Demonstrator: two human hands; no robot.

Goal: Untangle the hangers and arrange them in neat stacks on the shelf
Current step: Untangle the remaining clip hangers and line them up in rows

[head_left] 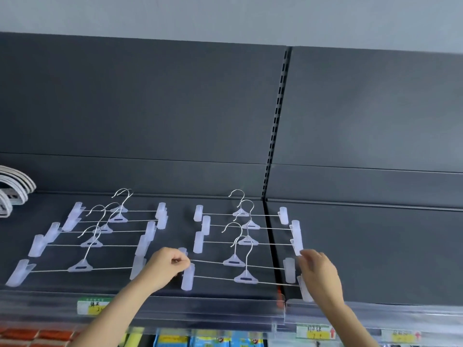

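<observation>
With my left hand (170, 267) I am pinching the left end of one clip hanger (234, 261) near the front of the dark shelf (375, 246). My right hand (322, 275) is at the clips (289, 269) on its right end. It is blurred, so I cannot tell its grip. More hangers (87, 242) are lying to the left.
</observation>
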